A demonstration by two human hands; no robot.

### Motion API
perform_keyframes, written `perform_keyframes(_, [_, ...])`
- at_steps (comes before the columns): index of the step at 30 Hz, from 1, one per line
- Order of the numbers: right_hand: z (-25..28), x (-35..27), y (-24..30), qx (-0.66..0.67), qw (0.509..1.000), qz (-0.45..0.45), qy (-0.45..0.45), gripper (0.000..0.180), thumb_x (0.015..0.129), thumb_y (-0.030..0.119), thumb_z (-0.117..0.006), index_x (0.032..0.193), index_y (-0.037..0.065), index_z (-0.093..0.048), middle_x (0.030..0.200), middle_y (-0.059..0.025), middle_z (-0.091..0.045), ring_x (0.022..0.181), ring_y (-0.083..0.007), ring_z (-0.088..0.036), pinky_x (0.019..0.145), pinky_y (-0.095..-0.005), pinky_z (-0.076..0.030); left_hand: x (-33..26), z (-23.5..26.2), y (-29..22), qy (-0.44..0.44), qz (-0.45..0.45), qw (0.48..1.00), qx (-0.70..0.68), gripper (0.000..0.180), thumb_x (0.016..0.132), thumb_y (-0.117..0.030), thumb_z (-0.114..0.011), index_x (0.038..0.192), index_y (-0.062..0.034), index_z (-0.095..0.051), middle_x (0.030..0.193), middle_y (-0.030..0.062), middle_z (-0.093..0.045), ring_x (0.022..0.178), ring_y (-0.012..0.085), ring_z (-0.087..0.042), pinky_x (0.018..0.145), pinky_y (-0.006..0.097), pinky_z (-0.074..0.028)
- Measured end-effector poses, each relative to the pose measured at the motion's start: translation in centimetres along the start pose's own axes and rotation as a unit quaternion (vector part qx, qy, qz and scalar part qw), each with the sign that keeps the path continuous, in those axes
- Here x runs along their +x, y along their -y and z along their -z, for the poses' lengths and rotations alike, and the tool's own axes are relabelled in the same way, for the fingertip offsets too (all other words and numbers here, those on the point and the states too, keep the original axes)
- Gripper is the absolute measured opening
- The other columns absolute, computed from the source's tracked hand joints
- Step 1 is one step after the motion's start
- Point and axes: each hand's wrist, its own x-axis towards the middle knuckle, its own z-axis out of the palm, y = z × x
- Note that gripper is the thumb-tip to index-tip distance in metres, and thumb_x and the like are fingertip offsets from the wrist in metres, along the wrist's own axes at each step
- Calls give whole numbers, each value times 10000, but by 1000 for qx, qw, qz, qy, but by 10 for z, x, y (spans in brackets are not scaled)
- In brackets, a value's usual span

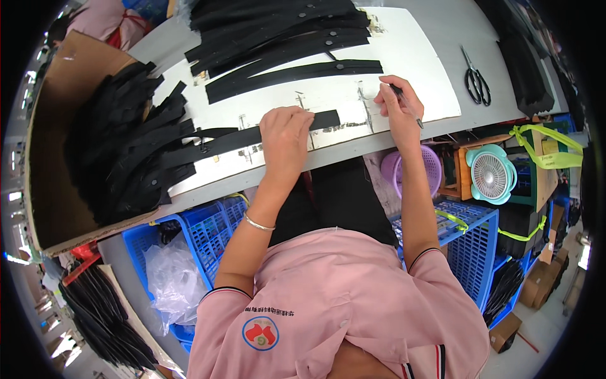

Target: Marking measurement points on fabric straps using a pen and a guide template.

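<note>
My left hand (285, 140) bends its fingers down onto a black fabric strip (237, 140), pressing it against the white board (416, 69) near the front edge. One end of that strip (327, 119) sticks out to the right of my fingers. The other end runs left toward a pile of black strips (117, 145) in a cardboard box. My right hand (402, 110) is raised at the board's right part, closed around a pen (396, 90). Dark marks (364, 104) show on the board between my hands. More black strips with round dark snaps (290, 71) lie stacked at the far side.
A cardboard box (53, 151) stands at the left. Black-handled scissors (477, 85) lie on the grey table at right. Below the table edge are blue crates (218, 230), a purple basket (429, 170) and a small turquoise fan (493, 175).
</note>
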Motion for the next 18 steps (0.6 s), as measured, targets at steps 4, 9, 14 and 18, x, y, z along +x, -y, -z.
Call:
perform_keyframes(4, [-5,-10,-2,-16,999,33,-37,198,1009,110,-686,1200,57,-685,846,-14,-681,762,-64,-617,657,-207,-483,15,-1,-1,49,-13,999,-17,167,859,-96,-779,1021,-55,-765,1074,72,-714,1049,285,-638,972,410,-462])
perform_keyframes(9, [-18,-33,15,-214,949,225,43,298,880,50,-773,1166,95,-700,1026,-77,-748,940,-201,-730,796,-306,-554,10,11,-8,87,-1,996,-35,274,849,-147,-802,1098,-49,-741,1193,110,-686,1202,316,-598,1138,496,-374])
perform_keyframes(14, [-40,-32,1,-240,903,320,157,282,828,19,-788,1094,96,-736,1039,-53,-758,975,-269,-691,895,-387,-517,-6,27,-1,117,26,993,-2,363,840,-189,-825,1169,-60,-739,1302,95,-671,1332,307,-554,1195,510,-312])
perform_keyframes(18, [-38,-28,1,-249,902,310,169,276,811,4,-793,1065,94,-732,977,-46,-743,936,-257,-683,881,-391,-516,-4,36,3,130,34,991,13,367,851,-193,-823,1191,-71,-753,1317,95,-690,1339,292,-579,1197,482,-336])
